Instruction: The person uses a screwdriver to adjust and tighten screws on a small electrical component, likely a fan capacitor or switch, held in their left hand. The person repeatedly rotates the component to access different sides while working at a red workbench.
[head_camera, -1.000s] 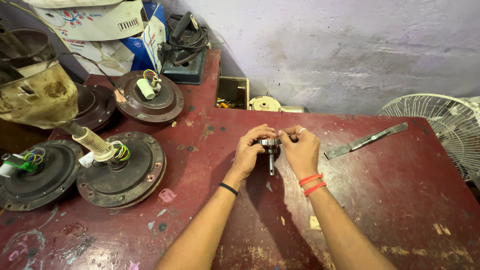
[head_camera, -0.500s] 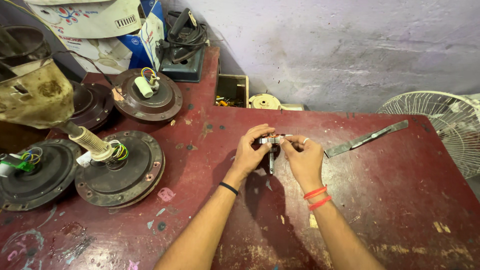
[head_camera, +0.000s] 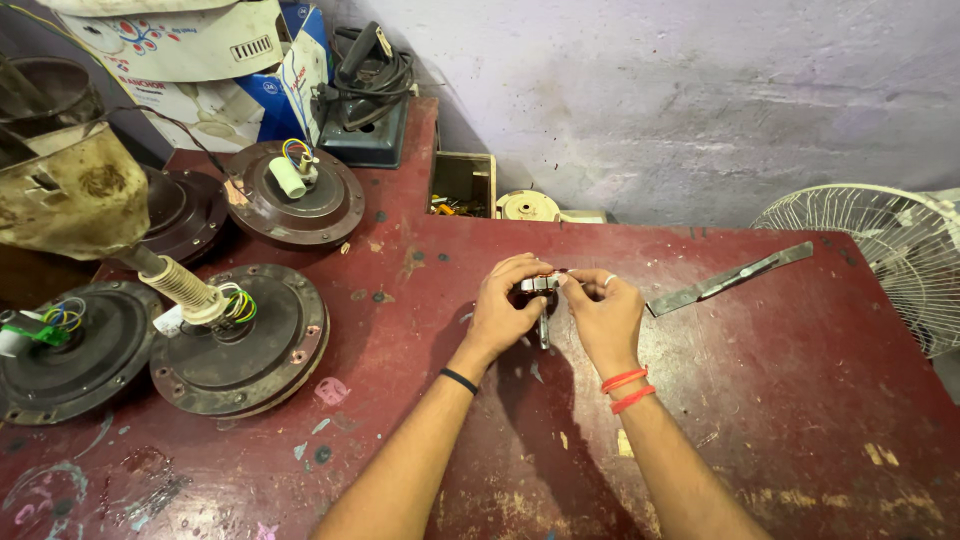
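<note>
Metal, small and silvery, the shaft-like part (head_camera: 542, 300) sits pinched between my left hand (head_camera: 507, 305) and right hand (head_camera: 603, 312), both clamped on it above the scuffed dark red worktop (head_camera: 780, 400); a flat grey metal strip (head_camera: 728, 279) lies near my right, brown round fan motors (head_camera: 240, 340) well to my left
</note>
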